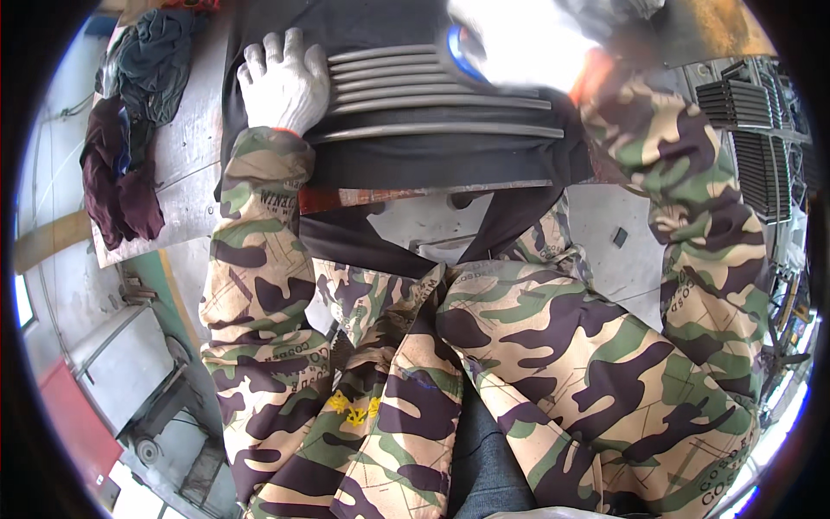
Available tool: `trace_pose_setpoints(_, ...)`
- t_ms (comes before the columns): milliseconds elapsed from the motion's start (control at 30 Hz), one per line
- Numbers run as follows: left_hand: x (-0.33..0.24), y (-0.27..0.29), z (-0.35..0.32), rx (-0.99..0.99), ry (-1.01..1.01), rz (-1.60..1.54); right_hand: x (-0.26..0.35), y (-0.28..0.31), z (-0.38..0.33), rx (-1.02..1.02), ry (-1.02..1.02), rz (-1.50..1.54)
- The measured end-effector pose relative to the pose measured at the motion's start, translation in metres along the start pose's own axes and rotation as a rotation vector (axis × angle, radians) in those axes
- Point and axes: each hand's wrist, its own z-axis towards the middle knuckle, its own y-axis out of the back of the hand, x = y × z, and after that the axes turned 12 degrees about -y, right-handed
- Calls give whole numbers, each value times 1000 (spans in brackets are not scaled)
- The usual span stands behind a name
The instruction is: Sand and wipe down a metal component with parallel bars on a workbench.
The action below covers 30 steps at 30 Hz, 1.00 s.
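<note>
Several grey metal rods [415, 90] lie side by side, left to right, on a black cloth [415, 164] over the table. One rod [450, 132] lies apart from the rest, closer to me. My left hand [290, 82], in a white knitted glove, rests at the rods' left ends with its fingers spread. Over their right part is my right hand [536, 43], a white shape smeared by motion and glare, so its fingers do not show. A blue curved edge [465, 54] shows at its left side; what it belongs to, I cannot make out.
Crumpled dark green cloth [156, 65] and maroon cloth [121, 177] lie on the table's left part. Stacks of dark bars [735, 104] stand at the right. A grey machine with a wheel [149, 448] is at the lower left.
</note>
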Motion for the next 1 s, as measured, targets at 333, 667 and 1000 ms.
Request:
trace_pose_setpoints(333, 7, -15, 11, -22, 94, -88, -11, 7, -1, -9, 9, 1)
trace_pose_setpoints(667, 2, 0, 2, -63, 78, -142, -15, 12, -21, 16, -18, -24)
trace_pose_setpoints(1000, 1, 9, -7, 17, 64, -214, 9, 7, -1, 7, 54, 37)
